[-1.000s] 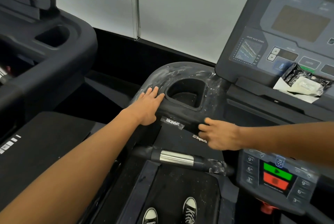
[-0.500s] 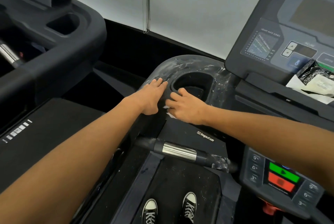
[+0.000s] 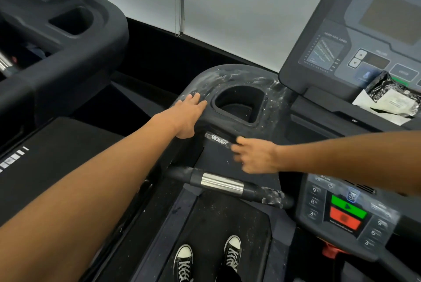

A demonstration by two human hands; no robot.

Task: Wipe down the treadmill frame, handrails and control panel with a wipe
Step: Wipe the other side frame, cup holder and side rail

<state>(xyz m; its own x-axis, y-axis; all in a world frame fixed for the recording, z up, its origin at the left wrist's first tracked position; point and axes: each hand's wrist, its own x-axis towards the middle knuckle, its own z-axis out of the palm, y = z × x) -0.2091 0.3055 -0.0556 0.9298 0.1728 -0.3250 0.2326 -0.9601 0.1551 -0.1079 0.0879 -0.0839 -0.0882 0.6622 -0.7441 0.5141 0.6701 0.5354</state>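
While the treadmill frame [image 3: 230, 81], smeared white around its cup holder [image 3: 239, 106], fills the middle, the handrail [image 3: 222, 182] is seen below it. The left hand [image 3: 185, 115] is laid flat, fingers straight, beside the holder. The blurred right hand [image 3: 255, 156] is curled; any wipe held cannot be told.

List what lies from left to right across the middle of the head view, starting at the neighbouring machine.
Neighbouring treadmill's cup holder → left hand, flat on the console → cup holder → right hand → wipe packet on the panel ledge.
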